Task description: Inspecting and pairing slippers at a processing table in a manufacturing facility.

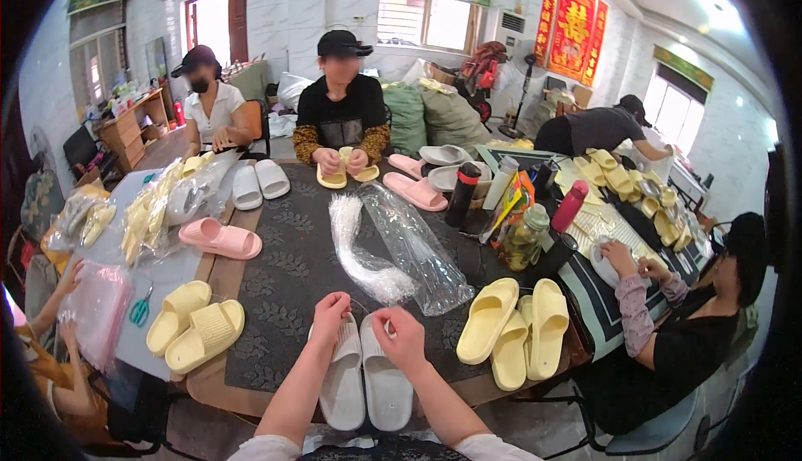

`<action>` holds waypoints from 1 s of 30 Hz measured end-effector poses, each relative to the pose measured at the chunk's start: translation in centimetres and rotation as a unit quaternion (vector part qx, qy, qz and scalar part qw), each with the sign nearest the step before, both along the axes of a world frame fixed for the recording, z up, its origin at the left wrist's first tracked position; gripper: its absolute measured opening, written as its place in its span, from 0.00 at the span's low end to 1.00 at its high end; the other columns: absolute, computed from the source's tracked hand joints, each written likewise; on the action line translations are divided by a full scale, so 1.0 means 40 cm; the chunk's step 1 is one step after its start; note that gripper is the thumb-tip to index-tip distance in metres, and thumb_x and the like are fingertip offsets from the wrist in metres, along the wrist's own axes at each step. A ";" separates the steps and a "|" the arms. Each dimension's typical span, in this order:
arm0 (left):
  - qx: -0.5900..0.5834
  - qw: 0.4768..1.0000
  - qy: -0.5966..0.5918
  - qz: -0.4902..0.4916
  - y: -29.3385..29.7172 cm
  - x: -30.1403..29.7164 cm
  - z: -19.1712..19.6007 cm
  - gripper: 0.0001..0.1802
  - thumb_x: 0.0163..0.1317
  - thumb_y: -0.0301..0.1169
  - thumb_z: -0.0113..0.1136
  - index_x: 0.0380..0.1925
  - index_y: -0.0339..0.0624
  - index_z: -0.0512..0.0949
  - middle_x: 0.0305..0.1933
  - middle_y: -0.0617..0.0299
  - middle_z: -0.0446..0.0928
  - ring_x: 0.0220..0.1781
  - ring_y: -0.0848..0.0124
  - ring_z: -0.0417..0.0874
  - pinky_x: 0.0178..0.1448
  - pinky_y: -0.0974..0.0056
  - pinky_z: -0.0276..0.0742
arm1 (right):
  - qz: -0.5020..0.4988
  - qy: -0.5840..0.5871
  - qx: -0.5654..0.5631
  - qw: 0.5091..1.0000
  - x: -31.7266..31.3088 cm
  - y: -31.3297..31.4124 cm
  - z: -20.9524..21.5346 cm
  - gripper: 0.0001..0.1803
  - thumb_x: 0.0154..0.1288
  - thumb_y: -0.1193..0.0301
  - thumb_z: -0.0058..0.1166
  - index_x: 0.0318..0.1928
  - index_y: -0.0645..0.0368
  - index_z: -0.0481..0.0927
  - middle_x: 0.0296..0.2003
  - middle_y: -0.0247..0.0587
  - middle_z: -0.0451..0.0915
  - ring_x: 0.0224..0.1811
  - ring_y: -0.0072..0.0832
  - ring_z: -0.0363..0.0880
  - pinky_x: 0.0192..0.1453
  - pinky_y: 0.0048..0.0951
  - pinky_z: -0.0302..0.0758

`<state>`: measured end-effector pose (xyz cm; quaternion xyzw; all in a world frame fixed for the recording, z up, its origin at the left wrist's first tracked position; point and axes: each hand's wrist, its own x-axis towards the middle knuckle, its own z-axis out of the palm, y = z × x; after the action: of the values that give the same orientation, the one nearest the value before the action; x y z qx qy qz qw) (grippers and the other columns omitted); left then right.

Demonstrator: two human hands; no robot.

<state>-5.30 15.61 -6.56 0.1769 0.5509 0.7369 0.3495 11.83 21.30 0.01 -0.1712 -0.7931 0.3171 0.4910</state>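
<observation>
A pair of grey slippers [342, 390] lies side by side at the table's near edge, toes pointing away from me. Over the left slipper's strap, my left hand [332, 319] is closed in a pinch. My right hand [399, 337] pinches above the other strap. A thin clear plastic strand seems to run between my fingertips; its ends are hidden by the fingers. Just beyond my hands lies a curved bundle of white plastic strands [349, 240], next to a clear plastic sleeve [426, 262].
Yellow slippers [205, 336] stand left; more yellow slippers [510, 327] stand right. Beyond are pink slippers [221, 238], a black bottle [462, 196] and a glass jar [528, 235]. Opposite, a person [341, 110] handles yellow slippers; others work around the tables.
</observation>
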 end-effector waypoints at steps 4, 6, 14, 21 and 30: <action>0.011 1.000 0.008 -0.004 -0.024 -0.033 -0.025 0.06 0.65 0.33 0.58 0.32 0.43 0.79 0.27 0.70 0.74 0.28 0.80 0.71 0.35 0.74 0.67 | 0.070 -0.213 -0.042 0.974 0.093 -0.094 0.022 0.11 0.61 0.61 0.60 0.36 0.54 0.83 0.26 0.34 0.82 0.23 0.32 0.80 0.28 0.29 0.75; 0.007 1.000 -0.006 0.017 -0.015 -0.024 -0.017 0.06 0.64 0.33 0.59 0.34 0.42 0.80 0.28 0.70 0.75 0.29 0.80 0.72 0.36 0.74 0.67 | 0.111 -0.376 -0.065 0.918 0.124 -0.111 0.015 0.24 0.63 0.47 0.54 0.38 0.57 0.82 0.30 0.41 0.84 0.30 0.41 0.84 0.32 0.39 0.78; -0.014 0.958 0.284 -0.022 -0.080 -0.022 0.081 0.34 0.56 0.38 0.68 0.62 0.44 0.68 0.58 0.56 0.72 0.62 0.63 0.71 0.65 0.58 0.67 | -0.004 -0.453 0.018 0.891 0.060 -0.140 -0.078 0.35 0.56 0.37 0.54 0.28 0.63 0.79 0.24 0.51 0.81 0.29 0.49 0.82 0.35 0.45 0.77; -0.234 0.692 0.612 0.304 -0.492 -0.187 0.144 0.31 0.48 0.24 0.58 0.57 0.42 0.69 0.57 0.48 0.71 0.63 0.48 0.68 0.67 0.50 0.63 | -0.054 -0.299 0.063 0.951 0.053 -0.144 -0.189 0.27 0.55 0.46 0.60 0.23 0.62 0.79 0.21 0.50 0.80 0.24 0.50 0.80 0.33 0.46 0.76; -0.481 0.710 0.485 0.170 -0.730 -0.461 0.066 0.37 0.48 0.22 0.58 0.63 0.56 0.70 0.53 0.39 0.75 0.55 0.47 0.76 0.57 0.52 0.74 | -0.042 -0.286 0.033 0.957 0.055 -0.142 -0.174 0.22 0.56 0.51 0.61 0.25 0.59 0.79 0.20 0.44 0.80 0.22 0.45 0.79 0.28 0.44 0.75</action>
<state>-23.73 -13.58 -3.91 0.2213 0.9454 0.2317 -0.0595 14.01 15.63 -6.97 -0.2714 -0.9025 0.2079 0.2621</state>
